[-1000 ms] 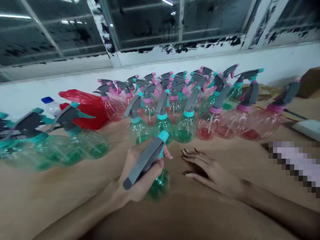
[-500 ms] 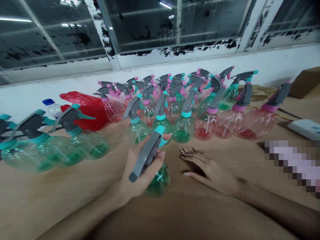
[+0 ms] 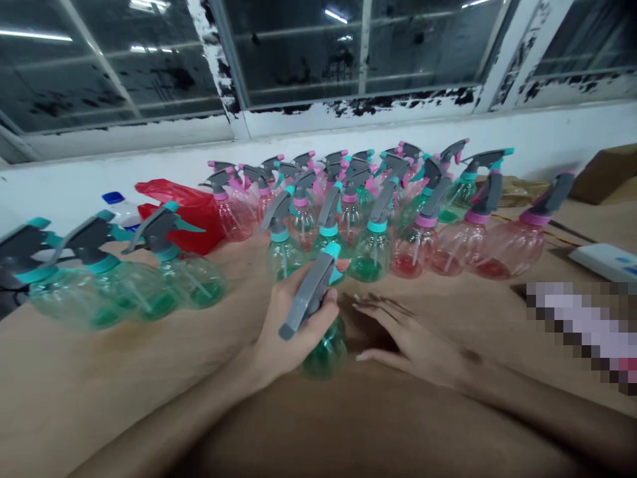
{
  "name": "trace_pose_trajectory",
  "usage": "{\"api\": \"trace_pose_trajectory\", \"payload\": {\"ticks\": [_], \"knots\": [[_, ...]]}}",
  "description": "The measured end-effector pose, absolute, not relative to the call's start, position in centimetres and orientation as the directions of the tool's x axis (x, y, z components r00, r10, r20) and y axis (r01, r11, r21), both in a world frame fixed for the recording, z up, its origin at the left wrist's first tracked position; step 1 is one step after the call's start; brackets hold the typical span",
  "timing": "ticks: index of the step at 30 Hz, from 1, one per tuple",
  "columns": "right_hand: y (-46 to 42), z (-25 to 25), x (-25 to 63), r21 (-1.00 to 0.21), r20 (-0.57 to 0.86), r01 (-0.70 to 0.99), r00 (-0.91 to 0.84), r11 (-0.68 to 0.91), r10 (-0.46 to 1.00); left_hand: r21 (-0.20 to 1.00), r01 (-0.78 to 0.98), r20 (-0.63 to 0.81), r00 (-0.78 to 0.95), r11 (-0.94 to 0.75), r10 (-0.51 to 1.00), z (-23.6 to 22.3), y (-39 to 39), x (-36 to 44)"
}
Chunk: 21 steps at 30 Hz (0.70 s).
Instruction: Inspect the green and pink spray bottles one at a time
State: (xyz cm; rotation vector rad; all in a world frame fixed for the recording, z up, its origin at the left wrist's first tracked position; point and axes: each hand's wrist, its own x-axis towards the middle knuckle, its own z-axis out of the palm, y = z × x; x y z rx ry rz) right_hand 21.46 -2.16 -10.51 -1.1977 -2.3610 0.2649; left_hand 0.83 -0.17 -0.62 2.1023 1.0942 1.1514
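My left hand (image 3: 293,325) is wrapped round the neck of a green spray bottle (image 3: 326,352) with a grey and turquoise trigger head. Its nozzle points away from me, and the fingers hide the collar. To the right of that bottle, my right hand (image 3: 408,338) rests low over the table with its fingers spread and holds nothing. Just beyond both hands stands a row of spray bottles, among them a green one (image 3: 371,255) with a turquoise collar and a red-tinted one (image 3: 409,252) with a pink collar.
Several green spray bottles (image 3: 192,282) stand at the left. Behind them are a red plastic bag (image 3: 186,219) and a blue-capped bottle (image 3: 122,211). On the right lie a white device (image 3: 607,260) with wires and a cardboard box (image 3: 604,174). A windowed wall (image 3: 99,176) backs the wooden table (image 3: 164,372).
My left hand and its spray bottle have shifted slightly right and away from me. The right hand stays beside it, its thumb and fingers a little wider apart. The view has shifted slightly.
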Motion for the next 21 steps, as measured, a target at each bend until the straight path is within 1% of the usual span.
{"api": "trace_pose_trajectory", "payload": {"ticks": [3, 6, 9, 11, 15, 19, 21], "knots": [[-2.6, -8.4, 18.8, -0.391, 0.353, 0.683, -0.508, 0.617, 0.786, 0.687, 0.419, 0.493, 0.331, -0.594, 0.804, -0.6, -0.2, 0.4], [-2.5, -6.4, 15.3, -0.409, 0.414, 0.682, -0.453, 0.606, 0.789, 0.683, 0.478, 0.449, 0.321, -0.552, 0.834, -0.9, -0.1, -1.2], [-1.8, -5.3, 11.5, -0.417, 0.475, 0.633, -0.46, 0.652, 0.751, 0.699, 0.514, 0.429, 0.256, -0.498, 0.866, -1.3, 0.2, -4.0], [-1.1, -5.0, 9.1, -0.398, 0.493, 0.645, -0.45, 0.653, 0.745, 0.696, 0.55, 0.435, 0.188, -0.461, 0.881, -1.3, 0.5, -5.9], [0.2, -4.9, 5.3, -0.337, 0.488, 0.691, -0.453, 0.64, 0.746, 0.686, 0.612, 0.428, 0.1, -0.395, 0.898, -0.7, 1.3, -9.3], [1.4, -4.2, 3.5, -0.318, 0.459, 0.741, -0.426, 0.592, 0.78, 0.662, 0.637, 0.424, 0.116, -0.395, 0.898, -0.3, 1.7, -11.8], [2.1, -3.8, 3.0, -0.304, 0.439, 0.767, -0.414, 0.565, 0.797, 0.672, 0.626, 0.422, 0.115, -0.395, 0.9, -0.6, 1.6, -12.9]]}}
